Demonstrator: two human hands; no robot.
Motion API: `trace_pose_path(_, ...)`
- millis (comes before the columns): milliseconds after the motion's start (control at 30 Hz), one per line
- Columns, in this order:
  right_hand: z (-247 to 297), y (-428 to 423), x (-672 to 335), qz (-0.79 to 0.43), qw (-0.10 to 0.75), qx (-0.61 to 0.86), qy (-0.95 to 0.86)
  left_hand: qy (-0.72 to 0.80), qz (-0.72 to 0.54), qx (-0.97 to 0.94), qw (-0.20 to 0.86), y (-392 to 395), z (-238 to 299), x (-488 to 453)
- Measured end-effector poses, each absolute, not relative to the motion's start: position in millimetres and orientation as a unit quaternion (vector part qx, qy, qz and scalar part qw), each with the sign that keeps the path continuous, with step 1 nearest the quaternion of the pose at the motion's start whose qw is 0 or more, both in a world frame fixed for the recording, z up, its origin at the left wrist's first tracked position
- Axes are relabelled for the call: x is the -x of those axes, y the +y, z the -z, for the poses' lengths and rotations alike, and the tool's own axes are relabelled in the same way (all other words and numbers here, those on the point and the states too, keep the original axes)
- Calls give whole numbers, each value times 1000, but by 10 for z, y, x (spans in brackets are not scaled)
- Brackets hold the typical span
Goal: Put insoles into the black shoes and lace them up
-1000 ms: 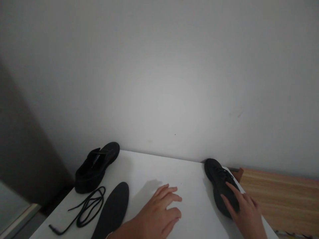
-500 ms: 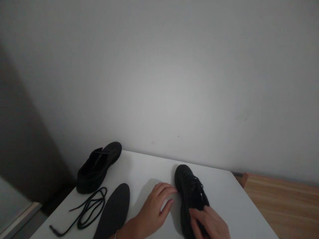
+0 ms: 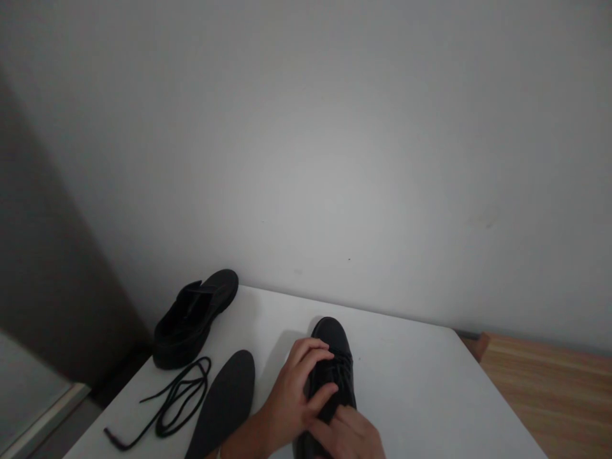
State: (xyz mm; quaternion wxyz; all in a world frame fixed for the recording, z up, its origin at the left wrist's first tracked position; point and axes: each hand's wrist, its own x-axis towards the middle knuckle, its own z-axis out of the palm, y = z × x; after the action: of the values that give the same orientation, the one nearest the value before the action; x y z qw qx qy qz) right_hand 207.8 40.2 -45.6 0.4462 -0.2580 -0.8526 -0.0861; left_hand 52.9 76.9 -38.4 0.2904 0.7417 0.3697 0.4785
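Note:
A black lace-up shoe (image 3: 329, 335) lies on the white table, toe toward the wall, its laces (image 3: 343, 363) threaded across the front. My left hand (image 3: 299, 389) grips its left side, with bent fingers and thumb on the upper beside the laces. At the shoe's opening, my right hand (image 3: 351, 433) is closed on the upper; its fingertips are partly hidden. A dark insole (image 3: 227, 395) lies flat to the left of my left wrist. Beside it is a loose black shoelace (image 3: 179, 401), lying in loops.
A second black shoe (image 3: 191, 322), without visible laces, stands at the table's back left corner. The white table (image 3: 406, 376) meets a grey wall (image 3: 335, 159) at its far edge. A wooden surface (image 3: 535, 382) is off to the right.
The shoe has moved left, toward my left hand. My left fingers now rest on its upper instead of beside it. My right hand has shifted left with the shoe.

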Motion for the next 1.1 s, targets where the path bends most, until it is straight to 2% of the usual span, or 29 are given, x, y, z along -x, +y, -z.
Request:
trace_pose_path(67, 293, 465, -2209, 22, 451, 261, -853, 372, -482, -738, 292, 757, 371, -539)
trace_pose_path(200, 89, 609, -2359, -97, 478, 373, -789, 387, -493, -728, 277, 743, 362, -569)
trace_pose_path(433, 311, 634, -2413, -204, 425, 388, -792, 393, -509, -731, 229, 719, 378, -569)
trace_pose_path(767, 406, 605, -2419, -189, 426, 410, -784, 401, -471, -772, 143, 683, 391, -566)
trace_pose_path(1100, 482, 603, -2371, -145, 421, 460, -768, 386, -466, -781, 155, 686, 447, -560)
